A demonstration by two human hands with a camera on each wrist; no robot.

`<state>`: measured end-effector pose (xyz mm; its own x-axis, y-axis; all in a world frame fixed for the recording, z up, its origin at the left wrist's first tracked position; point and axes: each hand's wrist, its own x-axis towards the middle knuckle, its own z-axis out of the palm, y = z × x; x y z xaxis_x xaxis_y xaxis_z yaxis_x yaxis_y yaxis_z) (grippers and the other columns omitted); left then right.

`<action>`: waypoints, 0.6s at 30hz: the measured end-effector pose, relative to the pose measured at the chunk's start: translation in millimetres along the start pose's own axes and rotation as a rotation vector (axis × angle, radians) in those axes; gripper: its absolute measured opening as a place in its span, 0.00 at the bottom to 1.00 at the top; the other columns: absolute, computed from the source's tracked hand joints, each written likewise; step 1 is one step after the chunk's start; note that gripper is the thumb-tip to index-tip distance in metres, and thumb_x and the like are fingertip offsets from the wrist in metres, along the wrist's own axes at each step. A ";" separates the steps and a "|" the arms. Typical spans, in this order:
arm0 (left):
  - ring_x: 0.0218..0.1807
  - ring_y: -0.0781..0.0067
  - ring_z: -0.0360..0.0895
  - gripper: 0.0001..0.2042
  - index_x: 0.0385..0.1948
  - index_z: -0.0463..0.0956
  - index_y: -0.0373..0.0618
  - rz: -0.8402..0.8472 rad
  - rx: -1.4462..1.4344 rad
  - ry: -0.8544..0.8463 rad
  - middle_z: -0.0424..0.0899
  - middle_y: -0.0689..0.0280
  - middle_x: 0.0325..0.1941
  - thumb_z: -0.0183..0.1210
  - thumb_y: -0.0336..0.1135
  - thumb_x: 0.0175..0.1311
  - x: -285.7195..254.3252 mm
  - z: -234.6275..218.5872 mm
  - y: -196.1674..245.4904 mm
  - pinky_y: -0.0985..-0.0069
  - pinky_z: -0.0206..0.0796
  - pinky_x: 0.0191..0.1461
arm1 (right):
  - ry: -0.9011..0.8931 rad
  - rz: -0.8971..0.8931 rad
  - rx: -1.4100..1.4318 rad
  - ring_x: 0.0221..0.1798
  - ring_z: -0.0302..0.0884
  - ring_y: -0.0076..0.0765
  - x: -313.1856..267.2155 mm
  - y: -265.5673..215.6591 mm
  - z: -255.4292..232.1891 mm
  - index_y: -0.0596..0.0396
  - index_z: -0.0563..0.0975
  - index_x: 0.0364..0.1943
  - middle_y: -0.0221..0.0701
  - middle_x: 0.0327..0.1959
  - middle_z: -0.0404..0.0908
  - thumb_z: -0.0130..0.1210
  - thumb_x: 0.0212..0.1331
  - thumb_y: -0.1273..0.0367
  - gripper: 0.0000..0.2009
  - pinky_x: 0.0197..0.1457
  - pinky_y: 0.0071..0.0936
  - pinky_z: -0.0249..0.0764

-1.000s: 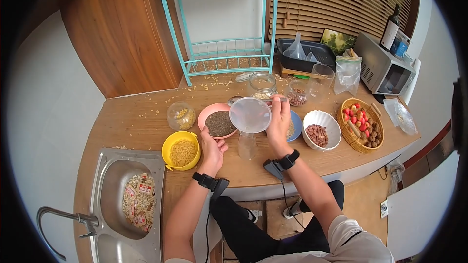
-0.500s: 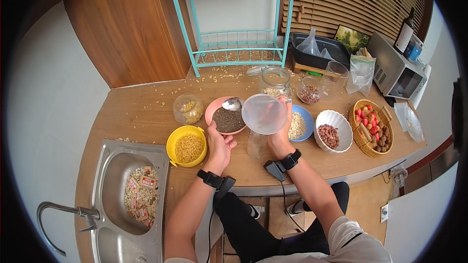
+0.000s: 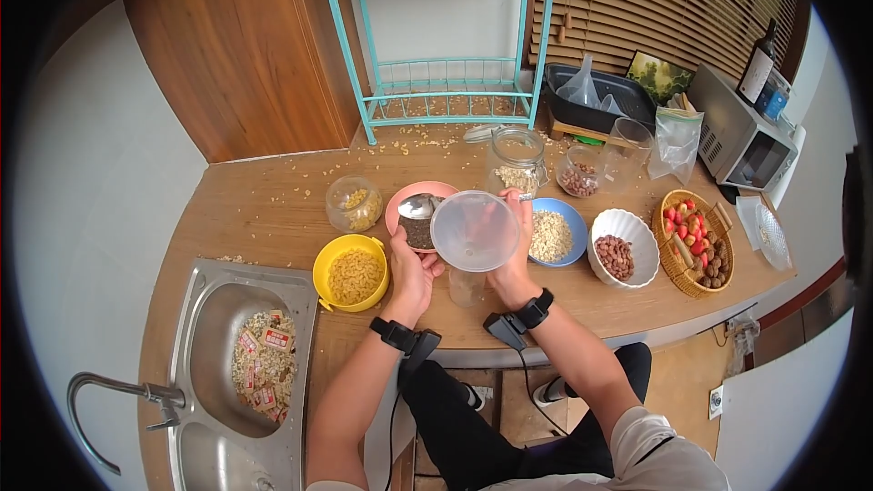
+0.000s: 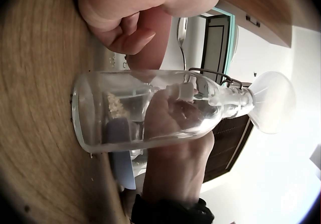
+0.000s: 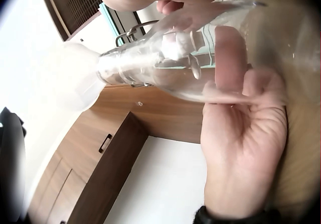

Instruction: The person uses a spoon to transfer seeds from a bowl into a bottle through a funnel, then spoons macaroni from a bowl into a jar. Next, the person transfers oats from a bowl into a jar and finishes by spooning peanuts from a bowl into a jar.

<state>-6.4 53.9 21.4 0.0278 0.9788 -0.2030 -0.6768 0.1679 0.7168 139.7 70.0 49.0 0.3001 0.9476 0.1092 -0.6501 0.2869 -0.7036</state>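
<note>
My left hand grips the near side of a pink bowl of small dark seeds, thumb at the rim. Over those seeds lies the bowl of a metal spoon; its handle runs behind a translucent funnel. Behind that funnel, my right hand holds the spoon handle, fingers partly hidden. A clear glass bottle stands upright on the counter between my hands, the funnel seated in its neck and a wire clasp hanging beside it. The bottle looks empty in the left wrist view.
Left of the pink bowl are a yellow bowl of macaroni and a glass jar. To the right stand a blue bowl of oats, a white bowl of peanuts and a basket. A sink lies at left.
My right hand has brought the spoon from the bowl's right edge to over the seeds. My left hand keeps its grip on the pink bowl. The head view has shifted slightly.
</note>
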 end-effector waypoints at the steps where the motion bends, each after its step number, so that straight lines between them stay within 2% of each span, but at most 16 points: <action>1: 0.21 0.84 0.57 0.19 0.37 0.69 0.52 0.013 -0.009 0.015 0.68 0.75 0.24 0.37 0.55 0.77 -0.6 3.5 -0.3 0.80 0.52 0.26 | -0.003 0.002 0.001 0.36 0.70 0.19 3.7 -0.1 0.7 0.50 0.71 0.45 0.25 0.34 0.72 0.43 0.77 0.60 0.10 0.39 0.20 0.71; 4: 0.21 0.85 0.57 0.19 0.37 0.69 0.53 0.036 -0.022 0.017 0.68 0.76 0.24 0.36 0.56 0.77 0.3 2.5 -1.0 0.80 0.52 0.27 | -0.018 -0.094 -0.086 0.35 0.69 0.19 22.7 -7.2 4.2 0.52 0.71 0.46 0.26 0.34 0.72 0.42 0.78 0.60 0.11 0.39 0.20 0.71; 6: 0.21 0.85 0.57 0.19 0.37 0.69 0.53 0.048 -0.027 0.006 0.68 0.76 0.24 0.36 0.56 0.77 0.5 1.5 -1.8 0.80 0.52 0.27 | -0.042 -0.197 -0.246 0.33 0.69 0.19 32.6 -13.7 12.2 0.53 0.71 0.45 0.26 0.32 0.71 0.43 0.78 0.60 0.12 0.35 0.21 0.71; 9: 0.21 0.84 0.57 0.19 0.39 0.69 0.54 0.060 -0.045 0.054 0.69 0.76 0.25 0.36 0.57 0.77 0.0 3.5 -1.9 0.80 0.53 0.28 | -0.111 -0.239 -0.379 0.30 0.69 0.18 45.8 -19.5 20.7 0.55 0.71 0.43 0.26 0.30 0.72 0.43 0.77 0.61 0.12 0.32 0.22 0.71; 14: 0.21 0.84 0.56 0.21 0.41 0.70 0.55 0.073 -0.038 0.042 0.72 0.76 0.27 0.34 0.58 0.76 -3.0 6.9 0.1 0.79 0.54 0.28 | -0.164 -0.340 -0.526 0.26 0.69 0.19 57.3 -13.4 30.1 0.56 0.73 0.41 0.26 0.25 0.72 0.45 0.77 0.61 0.13 0.29 0.22 0.69; 18: 0.20 0.84 0.56 0.23 0.41 0.69 0.53 0.065 -0.045 0.033 0.73 0.73 0.29 0.32 0.59 0.76 -6.2 9.2 4.7 0.82 0.51 0.24 | -0.220 -0.369 -0.600 0.24 0.69 0.19 64.8 -9.7 32.9 0.57 0.74 0.40 0.26 0.22 0.72 0.45 0.76 0.60 0.14 0.28 0.22 0.67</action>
<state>-3.0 49.7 32.2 -0.0413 0.9829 -0.1794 -0.7087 0.0978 0.6987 142.4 133.2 86.0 0.2371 0.8287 0.5069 -0.0213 0.5261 -0.8502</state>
